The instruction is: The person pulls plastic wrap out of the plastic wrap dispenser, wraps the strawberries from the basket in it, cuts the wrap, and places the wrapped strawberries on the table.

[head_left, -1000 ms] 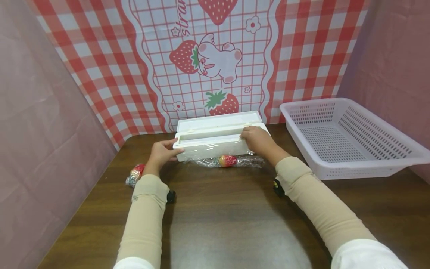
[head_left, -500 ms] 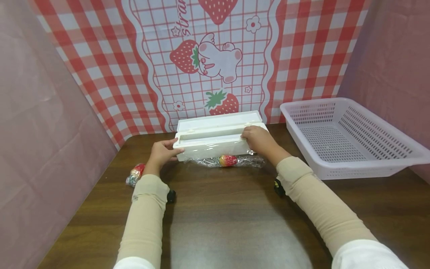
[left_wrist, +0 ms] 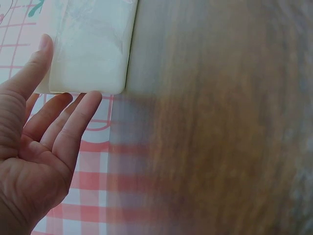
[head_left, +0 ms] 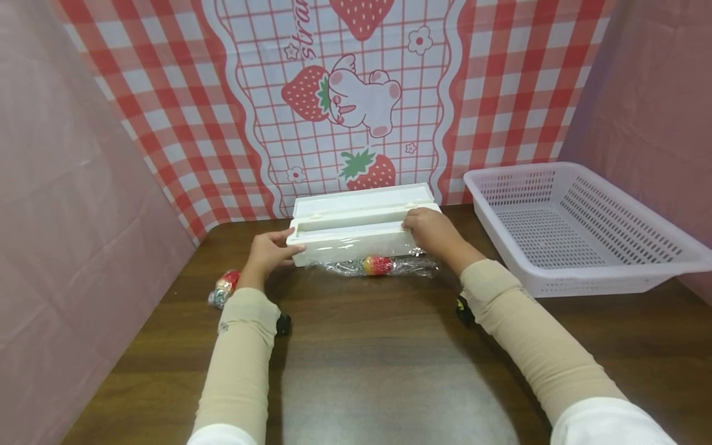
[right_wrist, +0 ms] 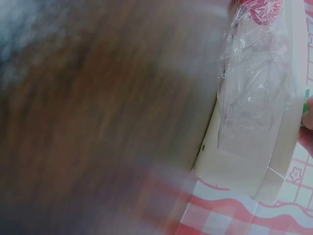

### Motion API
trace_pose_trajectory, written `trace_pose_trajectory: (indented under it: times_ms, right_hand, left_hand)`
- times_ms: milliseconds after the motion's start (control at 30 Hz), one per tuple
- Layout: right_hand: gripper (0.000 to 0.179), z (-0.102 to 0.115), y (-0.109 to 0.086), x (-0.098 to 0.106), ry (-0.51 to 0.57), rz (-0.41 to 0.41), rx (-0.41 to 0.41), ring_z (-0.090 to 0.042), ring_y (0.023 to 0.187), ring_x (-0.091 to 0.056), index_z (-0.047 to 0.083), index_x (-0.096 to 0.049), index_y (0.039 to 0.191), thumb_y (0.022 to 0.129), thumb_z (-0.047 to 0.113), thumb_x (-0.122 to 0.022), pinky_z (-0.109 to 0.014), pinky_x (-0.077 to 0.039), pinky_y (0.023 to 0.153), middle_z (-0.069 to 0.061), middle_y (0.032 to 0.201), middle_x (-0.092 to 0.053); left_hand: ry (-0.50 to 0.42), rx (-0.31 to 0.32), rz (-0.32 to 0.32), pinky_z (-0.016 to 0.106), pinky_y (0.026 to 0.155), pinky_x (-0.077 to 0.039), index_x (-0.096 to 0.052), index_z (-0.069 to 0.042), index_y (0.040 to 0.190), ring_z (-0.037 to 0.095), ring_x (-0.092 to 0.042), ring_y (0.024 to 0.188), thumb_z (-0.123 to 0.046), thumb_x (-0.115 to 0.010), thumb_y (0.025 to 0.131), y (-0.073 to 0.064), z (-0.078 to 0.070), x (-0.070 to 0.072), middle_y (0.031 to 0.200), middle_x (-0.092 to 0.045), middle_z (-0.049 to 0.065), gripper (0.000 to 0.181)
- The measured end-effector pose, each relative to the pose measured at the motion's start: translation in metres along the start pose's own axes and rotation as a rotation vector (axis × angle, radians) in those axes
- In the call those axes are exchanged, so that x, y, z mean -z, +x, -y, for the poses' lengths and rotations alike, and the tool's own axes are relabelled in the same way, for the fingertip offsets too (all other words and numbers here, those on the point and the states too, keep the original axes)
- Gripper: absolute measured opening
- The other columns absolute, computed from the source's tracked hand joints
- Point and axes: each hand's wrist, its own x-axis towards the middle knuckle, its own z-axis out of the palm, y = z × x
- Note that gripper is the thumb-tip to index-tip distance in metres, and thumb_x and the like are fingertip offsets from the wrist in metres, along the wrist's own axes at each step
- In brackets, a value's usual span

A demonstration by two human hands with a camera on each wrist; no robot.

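A long white cling film box (head_left: 353, 248) stands at the back of the table, its lid (head_left: 364, 196) raised behind it. Clear film (right_wrist: 254, 98) hangs down its front. Just before the box lies a red-yellow item (head_left: 377, 266) wrapped in film. My left hand (head_left: 268, 252) holds the box's left end, thumb at the front edge and fingertips against the end, as the left wrist view shows. With curled fingers my right hand (head_left: 431, 233) pinches at the front top rim near the right end; the part between its fingertips is hidden, so I cannot tell what it is.
Another red-yellow film-wrapped item (head_left: 225, 287) lies left of my left wrist. A white perforated plastic basket (head_left: 531, 279) stands at the right. Behind the brown wooden table (head_left: 378, 352) hangs a strawberry-print cloth (head_left: 500, 93).
My right hand has slid slightly to the right along the box's front rim. My left hand, the box and the wrapped items have stayed in place.
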Motion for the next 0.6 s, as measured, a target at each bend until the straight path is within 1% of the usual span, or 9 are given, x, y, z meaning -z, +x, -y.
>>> trace_pose_trajectory:
  times_ms: [200, 300, 467, 533, 600]
  right_hand:
    - [0.016, 0.001, -0.001, 0.002, -0.011, 0.02, -0.035, -0.033, 0.084, -0.066, 0.0, -0.072, 0.084, 0.079, -0.009, -0.06, -0.044, -0.054, 0.079, -0.012, 0.083, -0.068]
    - [0.015, 0.001, -0.001, 0.002, -0.018, 0.031, -0.049, -0.033, 0.086, -0.066, 0.0, -0.073, 0.085, 0.08, -0.008, -0.061, -0.045, -0.054, 0.08, -0.013, 0.086, -0.069]
    - [0.015, -0.001, -0.002, 0.003, -0.015, 0.036, -0.057, -0.033, 0.086, -0.067, 0.0, -0.073, 0.086, 0.081, -0.008, -0.061, -0.045, -0.054, 0.08, -0.012, 0.086, -0.069]
    - [0.015, -0.001, -0.003, 0.003, -0.016, 0.035, -0.06, -0.033, 0.086, -0.067, 0.001, -0.073, 0.086, 0.081, -0.007, -0.061, -0.044, -0.054, 0.08, -0.012, 0.086, -0.069]
    - [0.015, -0.002, -0.003, 0.004, -0.019, 0.035, -0.064, -0.033, 0.086, -0.067, 0.001, -0.073, 0.086, 0.081, -0.007, -0.061, -0.044, -0.054, 0.079, -0.011, 0.086, -0.069]
  left_hand:
    - [-0.007, 0.004, 0.01, 0.046, 0.079, -0.056, -0.056, -0.005, 0.136, 0.011, -0.065, 0.086, -0.016, -0.082, 0.08, -0.002, -0.002, 0.0, 0.138, -0.055, 0.015, 0.063]
    - [-0.02, 0.017, 0.021, 0.048, 0.082, -0.055, -0.055, -0.004, 0.137, 0.009, -0.064, 0.086, -0.013, -0.081, 0.08, -0.006, -0.009, 0.0, 0.139, -0.053, 0.015, 0.063]
    - [-0.032, 0.038, 0.032, 0.053, 0.085, -0.052, -0.053, 0.001, 0.136, 0.011, -0.064, 0.082, -0.006, -0.078, 0.082, -0.016, -0.025, 0.0, 0.138, -0.052, 0.02, 0.061]
    - [-0.029, 0.039, 0.034, 0.054, 0.086, -0.052, -0.052, 0.002, 0.136, 0.011, -0.064, 0.083, -0.005, -0.078, 0.082, -0.018, -0.027, 0.0, 0.138, -0.052, 0.021, 0.06]
    - [-0.03, 0.043, 0.033, 0.053, 0.086, -0.052, -0.052, 0.002, 0.137, 0.012, -0.064, 0.085, -0.006, -0.078, 0.082, -0.017, -0.026, 0.0, 0.138, -0.052, 0.021, 0.06]
